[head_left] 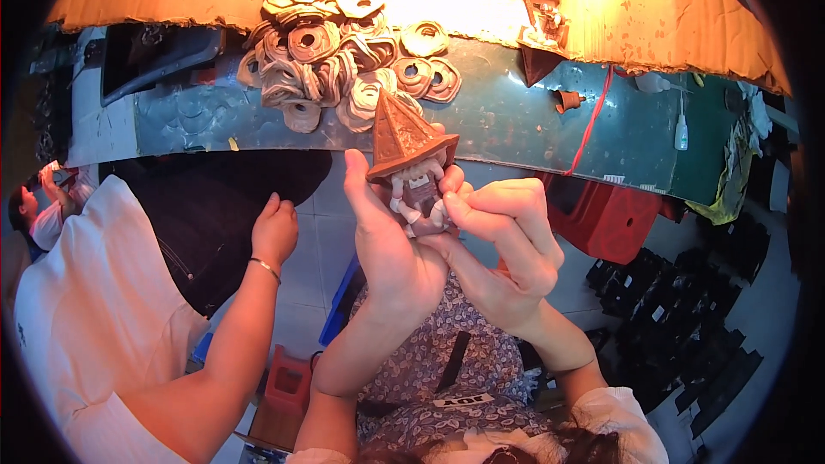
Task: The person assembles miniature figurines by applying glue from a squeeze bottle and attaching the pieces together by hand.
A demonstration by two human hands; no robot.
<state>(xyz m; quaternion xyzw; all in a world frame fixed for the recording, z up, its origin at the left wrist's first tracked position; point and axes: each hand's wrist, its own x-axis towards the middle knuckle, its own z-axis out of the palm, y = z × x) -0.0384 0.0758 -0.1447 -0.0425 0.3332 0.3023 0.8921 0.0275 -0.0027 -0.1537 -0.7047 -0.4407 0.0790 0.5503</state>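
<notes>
A small figurine [421,190] with a pale body and a tall brown pointed hat [405,133] is held up in front of me, over the table's near edge. My left hand [397,262] is closed around it from below and behind, with the thumb standing up at its left side. Fingertips of that hand show behind the hat's right edge. My right hand [511,249] pinches the figurine's right side between bent fingers and thumb. Whether a small part sits in that pinch is hidden.
Piled ring-shaped pieces [314,40] lie on the green table [507,133] beyond the figurine. Further right are another figure [543,21], a small brown bell-shaped piece [567,101] and a red cord [593,120]. A co-worker's hand [277,228] is on my left. A red stool [606,219] stands right.
</notes>
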